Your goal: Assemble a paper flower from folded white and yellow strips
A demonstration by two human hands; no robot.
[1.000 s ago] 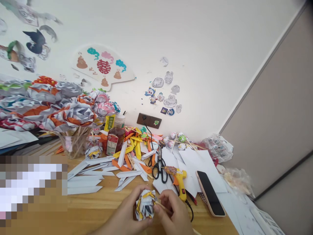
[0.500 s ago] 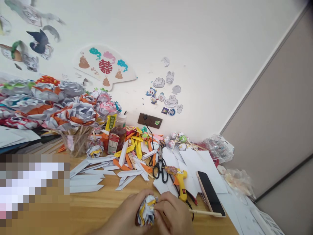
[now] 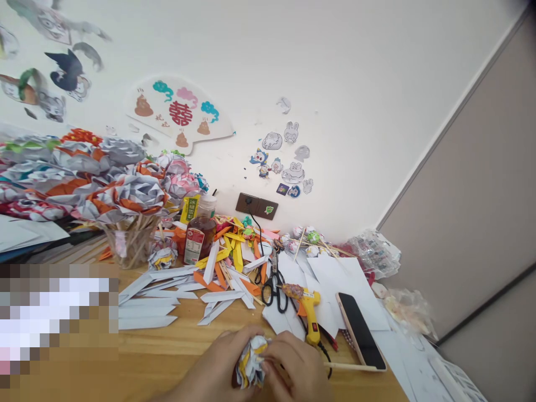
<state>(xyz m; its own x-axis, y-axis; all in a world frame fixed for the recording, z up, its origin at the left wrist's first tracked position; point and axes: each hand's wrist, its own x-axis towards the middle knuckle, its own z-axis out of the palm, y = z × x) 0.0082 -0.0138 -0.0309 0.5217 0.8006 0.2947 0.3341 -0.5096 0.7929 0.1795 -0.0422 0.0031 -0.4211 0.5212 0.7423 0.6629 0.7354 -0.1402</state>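
Observation:
A paper flower (image 3: 252, 363) of white and yellow folded petals is held low at the front of the table. My left hand (image 3: 228, 357) wraps round its left side, fingers closed. From the right, my right hand (image 3: 295, 363) presses its fingertips together on the flower's petals. A thin wooden stick (image 3: 352, 366) sticks out to the right past my right hand; whether it joins the flower is hidden by that hand. Just beyond my right hand lies a yellow glue gun (image 3: 310, 315), and black-handled scissors (image 3: 275, 290) rest to its left.
A phone (image 3: 362, 332) lies at the right on white sheets (image 3: 343, 273). Folded paper strips (image 3: 146, 312) spread across the middle and left. A bottle of brown liquid (image 3: 200, 237) stands behind them, beside a clear cup (image 3: 129, 245) of large paper flowers. A power cord (image 3: 260, 234) hangs from the wall socket.
The paper flower has turned slightly between my hands, and the fingers of my right hand have shifted a little on its petals. Everything else stays in place.

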